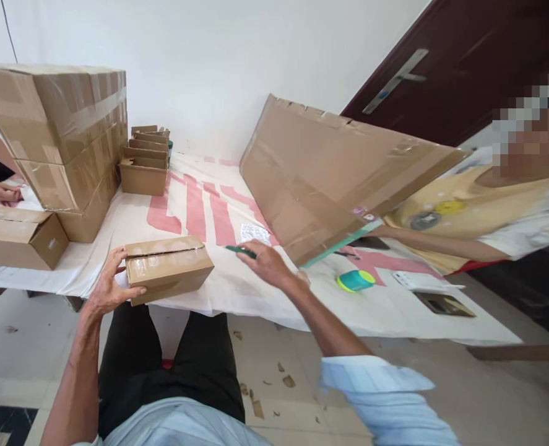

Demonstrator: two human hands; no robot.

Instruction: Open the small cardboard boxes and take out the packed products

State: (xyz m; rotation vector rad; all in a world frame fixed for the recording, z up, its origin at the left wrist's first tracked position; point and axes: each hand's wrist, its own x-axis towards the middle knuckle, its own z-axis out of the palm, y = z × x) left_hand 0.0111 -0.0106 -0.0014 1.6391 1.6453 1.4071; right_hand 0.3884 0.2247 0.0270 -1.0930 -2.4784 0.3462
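My left hand [109,286] grips the left end of a small cardboard box [172,272], thumb on the front side and fingers at the top edge. Clear tape covers the box's top, and a dark, ragged slit runs along its flaps. The box rests at the table's front edge, above my lap. To its right, my right hand [268,263] is closed around a slim green cutter [241,251], its tip pointing left toward the box. Hand and cutter are apart from the box. A small printed sheet [254,233] lies just beyond the cutter.
Taped cartons [74,148] are stacked at left, with another box [18,235] before them and open boxes [144,167] behind. A large cardboard sheet [339,179] leans at right, near a teal tape roll [356,280] and a phone [444,305]. People sit at both sides.
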